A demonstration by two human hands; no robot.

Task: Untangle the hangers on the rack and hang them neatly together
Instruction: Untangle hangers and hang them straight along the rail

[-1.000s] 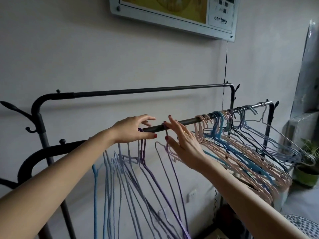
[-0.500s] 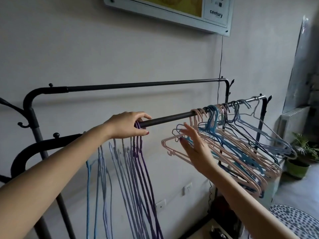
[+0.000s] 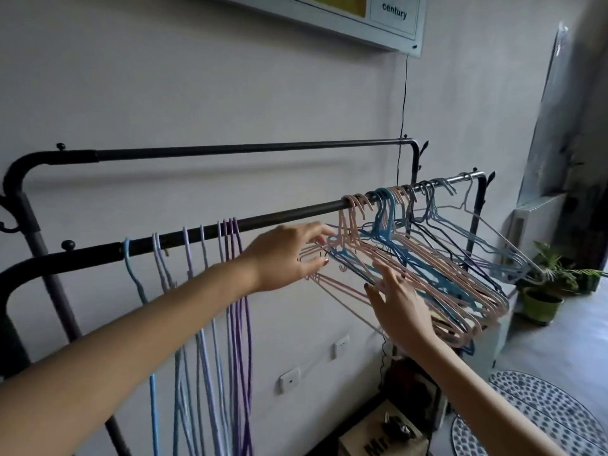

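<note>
Sorted hangers (image 3: 210,291): purple and blue, hanging straight at the left of the rail (image 3: 296,214).
Left hand (image 3: 286,258): off the rail since a second ago, fingers loosely spread at the tangle's pink hanger (image 3: 329,278); grip unclear.
Right hand (image 3: 399,306): open, under the tangled bunch (image 3: 427,258) right of mid-rail.
Meaning: next hanger being picked.

rack (image 3: 296,216): black metal, with a shiny silver part at the right end
hangers on the left (image 3: 210,291): light blue, pale lilac and deeper purple
tangled hangers (image 3: 427,268): pale pink, bright blue, grey-blue, some black
nails of the right hand (image 3: 399,304): dark red polish
wall (image 3: 197,93): plain pale grey
sockets (image 3: 290,378): white
plant pot (image 3: 541,306): light green; the leaves are green
rug (image 3: 543,409): white with dark blue dots
box (image 3: 378,439): tan with black letters
frame on the wall (image 3: 378,24): silver edge, yellow picture, white label
</note>
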